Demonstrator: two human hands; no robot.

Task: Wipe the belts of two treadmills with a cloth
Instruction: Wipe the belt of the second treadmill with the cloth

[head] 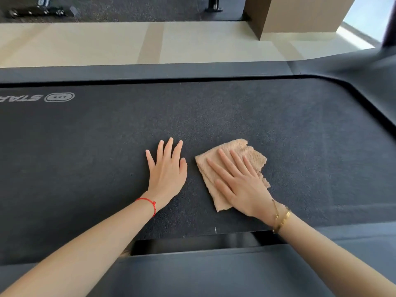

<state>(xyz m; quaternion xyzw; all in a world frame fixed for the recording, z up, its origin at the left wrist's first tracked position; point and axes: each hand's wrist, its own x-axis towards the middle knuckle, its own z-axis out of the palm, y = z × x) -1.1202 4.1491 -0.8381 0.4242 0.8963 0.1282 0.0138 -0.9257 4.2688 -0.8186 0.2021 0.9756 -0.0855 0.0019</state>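
Observation:
A dark grey treadmill belt (107, 136) runs across the view from left to right, with a pale logo near its left end. A folded beige cloth (252, 153) lies on the belt right of centre. My right hand (237, 181) presses flat on the cloth with straight, spread fingers. My left hand (167, 168) rests flat on the bare belt just left of the cloth, fingers straight, holding nothing. A second treadmill is not in view.
Grey side rails (150, 71) border the belt on the far side and the near side (214, 271). The belt ends at a curved hood (368, 67) on the right. Beyond lie a beige floor (85, 43), a brown pillar (300, 13) and gym equipment (34, 11).

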